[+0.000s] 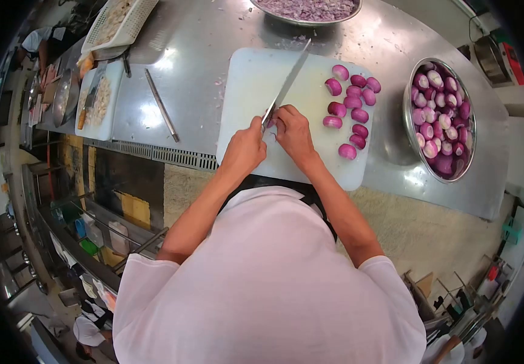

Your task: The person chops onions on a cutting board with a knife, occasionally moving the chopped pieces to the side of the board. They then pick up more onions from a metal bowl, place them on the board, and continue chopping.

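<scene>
A long knife [287, 80] points up and away over the white cutting board [247, 79]. Its handle end is in my left hand [245, 147], whose fingers are closed round it. Close beside the blade's base, my right hand [293, 132] has its fingers pinched together; a small purple piece shows between the hands, largely hidden by the fingers. Several purple onions [353, 102] lie on the board's right side, apart from my hands. To the right of the board stands a metal bowl [409, 115] of peeled onions [438, 118].
Chopped onion fills a bowl [310, 23] at the far edge. A metal rod [161, 104] lies left of the board. Farther left are another board [115, 76] with a knife [90, 100], and a white basket [137, 30]. A person [86, 330] shows at lower left.
</scene>
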